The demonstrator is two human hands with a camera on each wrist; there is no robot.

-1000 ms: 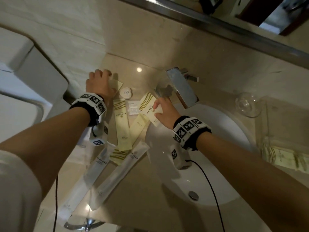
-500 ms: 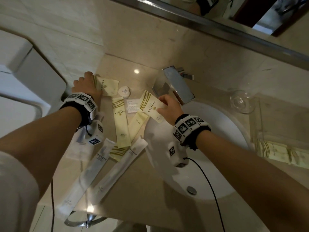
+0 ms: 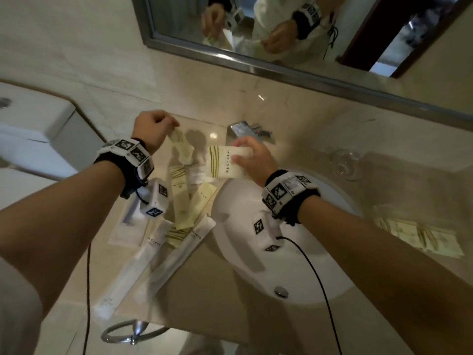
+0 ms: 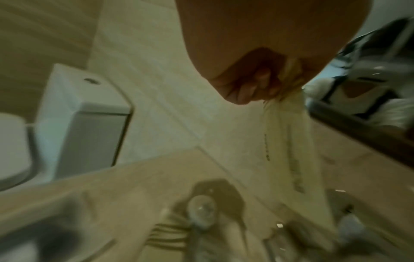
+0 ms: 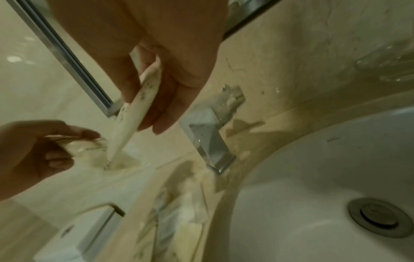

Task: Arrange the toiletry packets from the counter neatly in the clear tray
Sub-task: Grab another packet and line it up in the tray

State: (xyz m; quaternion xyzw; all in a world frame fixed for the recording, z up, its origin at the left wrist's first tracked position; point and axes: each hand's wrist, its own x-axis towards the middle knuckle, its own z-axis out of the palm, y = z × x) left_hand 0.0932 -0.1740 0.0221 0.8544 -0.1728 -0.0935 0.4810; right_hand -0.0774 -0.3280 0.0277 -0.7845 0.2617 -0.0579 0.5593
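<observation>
My left hand (image 3: 156,129) pinches the top edge of a soft cream packet (image 3: 183,149), which hangs above the counter's back left; in the left wrist view the same packet (image 4: 291,141) dangles from the curled fingers (image 4: 253,83). My right hand (image 3: 252,157) grips a flat cream box with green stripes (image 3: 225,162) above the basin's rim, seen edge-on as the box (image 5: 134,115) in the right wrist view. Several long packets (image 3: 181,198) lie on the counter between the hands. The clear tray (image 3: 419,190) stands at the right with cream packets (image 3: 419,234) in it.
A white basin (image 3: 281,252) with a metal drain (image 3: 281,292) fills the middle, a chrome tap (image 3: 240,129) behind it. A glass cup (image 3: 343,162) stands left of the tray. A toilet cistern (image 3: 43,129) is at far left, a mirror (image 3: 281,29) above, a towel ring (image 3: 133,334) below the counter edge.
My left hand has lifted the soft packet off the back left of the counter. My right hand has raised the striped box and turned it level. The head view has tilted up to show the mirror.
</observation>
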